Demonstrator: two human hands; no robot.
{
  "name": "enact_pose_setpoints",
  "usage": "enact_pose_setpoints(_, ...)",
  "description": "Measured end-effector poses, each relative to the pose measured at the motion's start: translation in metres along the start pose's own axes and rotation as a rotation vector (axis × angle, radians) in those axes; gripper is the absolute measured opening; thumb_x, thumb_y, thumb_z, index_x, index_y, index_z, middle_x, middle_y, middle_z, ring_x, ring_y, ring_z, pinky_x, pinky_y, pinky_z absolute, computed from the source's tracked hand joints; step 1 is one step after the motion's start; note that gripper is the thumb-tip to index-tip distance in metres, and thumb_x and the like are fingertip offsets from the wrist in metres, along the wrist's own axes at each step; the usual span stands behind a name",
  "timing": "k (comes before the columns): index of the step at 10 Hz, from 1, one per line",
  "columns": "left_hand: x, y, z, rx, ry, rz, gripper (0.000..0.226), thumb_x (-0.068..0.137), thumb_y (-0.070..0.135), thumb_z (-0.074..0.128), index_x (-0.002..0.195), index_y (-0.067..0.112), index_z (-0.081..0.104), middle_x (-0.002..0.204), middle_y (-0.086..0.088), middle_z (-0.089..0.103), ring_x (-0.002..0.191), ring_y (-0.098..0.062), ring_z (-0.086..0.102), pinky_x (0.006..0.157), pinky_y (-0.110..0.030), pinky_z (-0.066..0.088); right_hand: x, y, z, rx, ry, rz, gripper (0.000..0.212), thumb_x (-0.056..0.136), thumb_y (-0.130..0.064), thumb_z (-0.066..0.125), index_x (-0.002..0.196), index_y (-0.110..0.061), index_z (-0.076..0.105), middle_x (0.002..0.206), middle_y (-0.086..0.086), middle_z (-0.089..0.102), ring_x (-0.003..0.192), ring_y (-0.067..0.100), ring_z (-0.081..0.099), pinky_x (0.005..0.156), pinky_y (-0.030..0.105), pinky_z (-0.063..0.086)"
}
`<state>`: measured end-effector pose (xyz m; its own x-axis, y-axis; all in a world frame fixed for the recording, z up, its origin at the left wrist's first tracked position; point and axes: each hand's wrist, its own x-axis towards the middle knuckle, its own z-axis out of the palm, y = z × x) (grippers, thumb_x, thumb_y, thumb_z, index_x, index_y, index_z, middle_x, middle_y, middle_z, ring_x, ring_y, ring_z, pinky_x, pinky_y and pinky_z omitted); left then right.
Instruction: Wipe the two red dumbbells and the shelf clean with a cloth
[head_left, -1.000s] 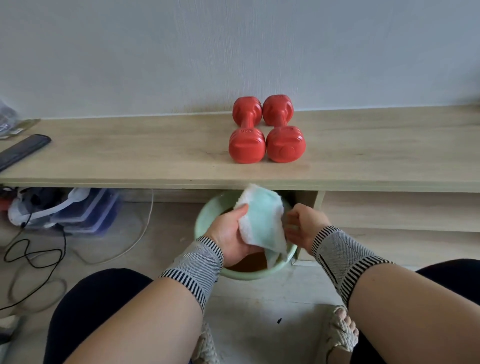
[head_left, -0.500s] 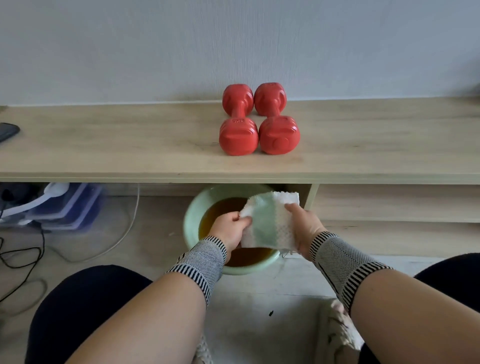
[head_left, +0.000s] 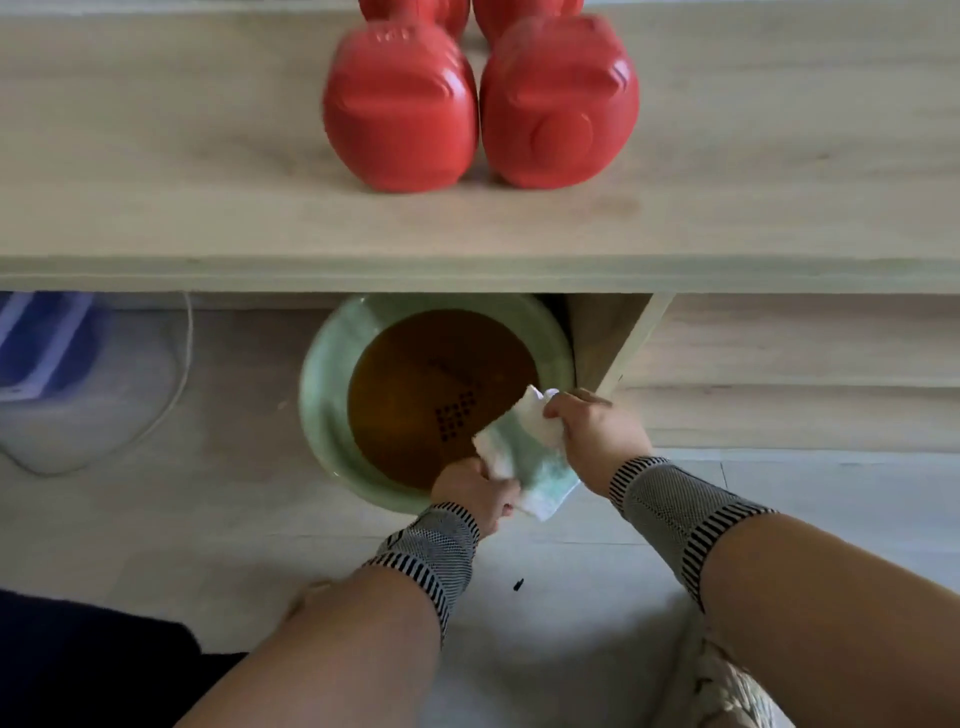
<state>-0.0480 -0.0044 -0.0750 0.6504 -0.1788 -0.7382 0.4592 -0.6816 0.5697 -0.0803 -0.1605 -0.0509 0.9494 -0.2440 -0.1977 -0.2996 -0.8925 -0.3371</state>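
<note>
Two red dumbbells lie side by side on the pale wooden shelf (head_left: 156, 208): the left dumbbell (head_left: 400, 109) and the right dumbbell (head_left: 558, 104), with only their near heads fully in view. Below the shelf, a white and pale green cloth (head_left: 524, 457) is stretched between my hands over the near right rim of a green basin (head_left: 322, 415). My left hand (head_left: 475, 493) grips the cloth's lower end. My right hand (head_left: 597, 431) grips its upper end.
The basin stands on the floor under the shelf edge and holds brown water. A wooden upright (head_left: 618, 343) of the shelf unit stands just right of it. A blue and white container (head_left: 41, 343) and a white cable (head_left: 171, 395) lie at the left. My knees fill the bottom corners.
The camera has dipped down and closer, so the dumbbells now sit at the top edge. My hands have gone from holding the cloth spread flat to gripping it at opposite ends over the basin rim.
</note>
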Motion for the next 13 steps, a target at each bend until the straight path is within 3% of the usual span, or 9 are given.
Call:
enact_pose_setpoints(1, 0.012, -0.005, 0.011, 0.488, 0.190, 0.111, 0.032, 0.078, 0.043, 0.068, 0.088, 0.014, 0.061, 0.073, 0.004, 0.056, 0.063, -0.012, 0.056, 0.054, -0.023, 0.045, 0.009, 0.018, 0.016, -0.100, -0.089, -0.067, 0.055, 0.081, 0.004, 0.049, 0.128, -0.025, 0.050, 0.128, 0.000, 0.054, 0.106, 0.024, 0.054, 0.084, 0.035, 0.050)
enact_pose_setpoints(3, 0.026, -0.011, 0.024, 0.807, 0.292, 0.432, 0.053, 0.087, 0.048, 0.058, 0.133, 0.026, 0.047, 0.131, 0.002, 0.050, 0.118, -0.019, 0.046, 0.095, -0.036, 0.045, 0.014, 0.031, 0.027, -0.206, -0.145, -0.150, 0.055, 0.086, 0.003, 0.046, 0.136, -0.018, 0.038, 0.146, 0.008, 0.037, 0.115, 0.029, 0.051, 0.090, 0.037, 0.049)
enact_pose_setpoints(5, 0.035, -0.011, 0.035, 0.780, 0.235, 0.357, 0.045, 0.088, 0.038, 0.056, 0.130, 0.025, 0.050, 0.121, 0.004, 0.057, 0.113, -0.018, 0.050, 0.094, -0.038, 0.046, 0.007, 0.033, 0.036, -0.380, -0.035, -0.226, 0.066, 0.071, -0.008, 0.069, 0.132, -0.018, 0.045, 0.123, 0.014, 0.048, 0.084, 0.026, 0.056, 0.060, 0.036, 0.053)
enact_pose_setpoints(7, 0.038, -0.008, 0.037, 0.808, 0.173, 0.342, 0.049, 0.090, 0.031, 0.058, 0.135, 0.022, 0.042, 0.134, 0.002, 0.052, 0.120, -0.018, 0.051, 0.104, -0.040, 0.040, 0.023, 0.025, 0.037, -0.331, -0.202, -0.168, 0.035, 0.089, -0.008, 0.049, 0.122, -0.015, 0.040, 0.125, 0.005, 0.041, 0.070, 0.022, 0.047, 0.063, 0.034, 0.050)
enact_pose_setpoints(8, 0.037, -0.013, 0.042, 0.744, 0.182, 0.397, 0.078, 0.087, 0.034, 0.061, 0.151, 0.020, 0.017, 0.160, 0.001, 0.013, 0.143, -0.017, 0.026, 0.116, -0.045, 0.024, 0.022, 0.028, 0.041, -0.335, -0.194, -0.256, 0.041, 0.092, -0.009, 0.044, 0.132, -0.015, 0.037, 0.146, 0.006, 0.032, 0.083, 0.029, 0.056, 0.069, 0.038, 0.051)
enact_pose_setpoints(9, 0.039, -0.022, 0.042, 0.813, 0.203, 0.455, 0.078, 0.090, 0.046, 0.054, 0.151, 0.019, 0.015, 0.156, 0.002, 0.027, 0.141, -0.013, 0.030, 0.119, -0.046, 0.015, 0.019, 0.031, 0.043, -0.345, -0.234, -0.341, 0.056, 0.091, -0.012, 0.044, 0.143, -0.019, 0.026, 0.154, 0.002, 0.020, 0.101, 0.027, 0.055, 0.086, 0.042, 0.049)
enact_pose_setpoints(10, 0.039, -0.015, 0.034, 0.975, 0.225, 0.428, 0.052, 0.094, 0.047, 0.047, 0.140, 0.024, 0.036, 0.123, 0.007, 0.061, 0.117, -0.015, 0.055, 0.116, -0.048, 0.018, 0.026, 0.028, 0.047, -0.367, -0.245, -0.271, 0.041, 0.090, -0.012, 0.047, 0.129, -0.017, 0.038, 0.137, 0.000, 0.037, 0.069, 0.025, 0.059, 0.067, 0.041, 0.055)
enact_pose_setpoints(12, 0.021, 0.001, 0.010, 0.902, 0.146, 0.348, 0.086, 0.086, 0.047, 0.060, 0.151, 0.020, 0.011, 0.157, 0.000, 0.025, 0.146, -0.018, 0.017, 0.117, -0.054, 0.011, 0.014, 0.013, 0.017, -0.424, -0.383, -0.220, 0.074, 0.089, -0.001, 0.042, 0.148, -0.025, 0.004, 0.157, 0.006, -0.007, 0.076, 0.025, 0.059, 0.063, 0.033, 0.051)
enact_pose_setpoints(13, -0.011, 0.018, -0.016, 0.789, 0.212, 0.429, 0.074, 0.089, 0.043, 0.060, 0.149, 0.022, 0.023, 0.151, 0.000, 0.035, 0.137, -0.020, 0.035, 0.110, -0.041, 0.035, -0.006, -0.002, -0.018, -0.424, -0.321, -0.289, 0.073, 0.088, 0.000, 0.043, 0.147, -0.026, 0.009, 0.156, 0.004, 0.005, 0.085, 0.025, 0.057, 0.061, 0.032, 0.043)
